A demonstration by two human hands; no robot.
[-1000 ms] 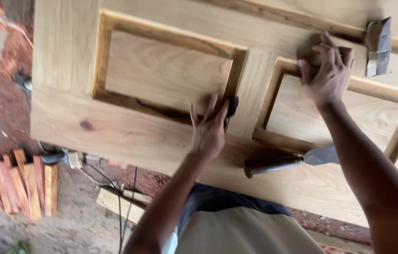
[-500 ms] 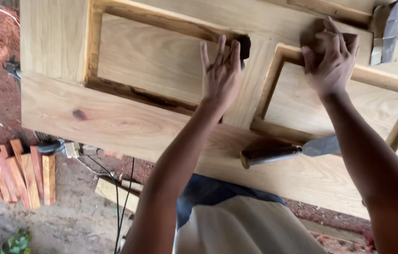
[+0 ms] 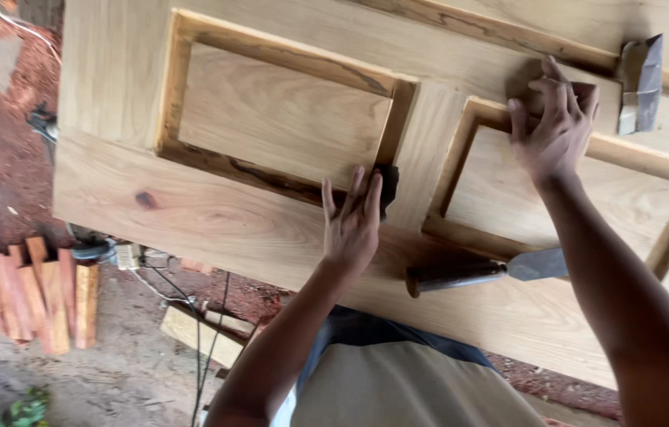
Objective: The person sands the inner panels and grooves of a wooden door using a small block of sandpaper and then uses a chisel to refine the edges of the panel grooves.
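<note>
Both hands work the wooden door point(image 3: 216, 213): the left hand point(image 3: 354, 225), back down at the left panel's lower corner, presses dark sandpaper point(image 3: 388, 183) flat-fingered, while the right hand point(image 3: 552, 126) still presses another piece on the right panel's frame.

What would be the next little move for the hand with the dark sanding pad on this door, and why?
Probably a stroke back up along the moulded edge. The left hand presses a dark pad at the lower right corner of the left recessed panel, where the frame looks dark and rough, while the right hand presses on the door by the other panel.
</note>
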